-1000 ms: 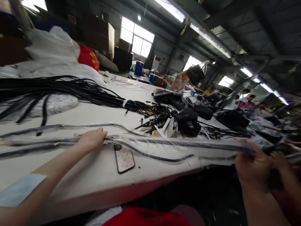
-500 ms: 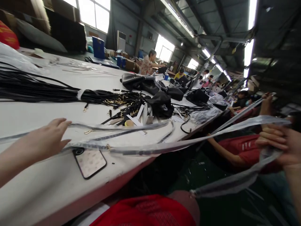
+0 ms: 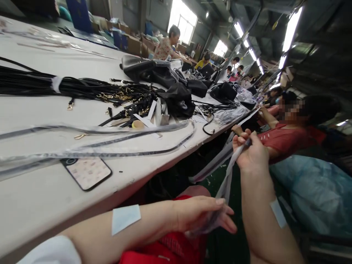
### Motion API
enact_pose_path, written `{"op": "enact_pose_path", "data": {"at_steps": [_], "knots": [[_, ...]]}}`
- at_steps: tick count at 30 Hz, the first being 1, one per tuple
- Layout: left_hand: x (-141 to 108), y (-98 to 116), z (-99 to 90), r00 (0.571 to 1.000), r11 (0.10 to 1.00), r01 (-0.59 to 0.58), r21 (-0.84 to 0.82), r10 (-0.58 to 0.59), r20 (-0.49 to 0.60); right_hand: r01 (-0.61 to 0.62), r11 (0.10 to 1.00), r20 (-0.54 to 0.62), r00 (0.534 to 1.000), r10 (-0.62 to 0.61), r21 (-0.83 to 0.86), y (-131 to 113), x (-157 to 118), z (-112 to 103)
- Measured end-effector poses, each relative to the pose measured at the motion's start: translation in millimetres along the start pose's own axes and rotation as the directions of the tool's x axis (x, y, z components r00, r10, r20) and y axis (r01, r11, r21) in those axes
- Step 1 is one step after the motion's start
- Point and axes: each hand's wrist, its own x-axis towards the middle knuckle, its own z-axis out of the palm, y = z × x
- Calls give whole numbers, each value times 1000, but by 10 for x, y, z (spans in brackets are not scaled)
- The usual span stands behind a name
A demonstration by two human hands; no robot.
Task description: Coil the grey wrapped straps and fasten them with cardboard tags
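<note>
Steeply aslant, plastic strip (image 3: 228,176), right hand (image 3: 253,154) uppermost

bright windows (image 3: 177,16), strip lights (image 3: 292,29), white table (image 3: 30,209), dark floor (image 3: 222,249)

On the surface (image 3: 33,212), at left: straps (image 3: 132,154) before a strap bundle (image 3: 30,82), partly over a phone (image 3: 88,173) near the front edge. Right of the bundle: bags (image 3: 151,71). Farther right, beside the surface: a co-worker (image 3: 291,143), with a sack (image 3: 316,198) in front.
</note>
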Motion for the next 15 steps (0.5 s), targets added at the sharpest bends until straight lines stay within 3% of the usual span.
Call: {"op": "enact_pose_path", "data": {"at_steps": [2,5,7,10,12,15], "knots": [[-53,-108,-96,997,990,39,-139,-48,-58,-23,997,-225,974,6,-73,248,258,-270],[-413,-98,-375,966,988,141,69,-122,-227,-88,989,-370,928,37,-120,604,499,-730],[-755,-53,-597,931,928,295,228,-227,-285,-164,975,-402,911,91,-151,830,539,-1015],[-1241,-61,-843,869,863,443,242,-347,-353,-308,924,-411,890,196,-226,1181,477,-1343],[-1475,-113,-912,855,879,449,162,-370,-363,-397,867,-389,882,268,-303,1425,395,-1479],[-1674,-169,-922,879,924,381,31,-351,-323,-474,753,-324,877,356,-456,1746,249,-1557]]}}
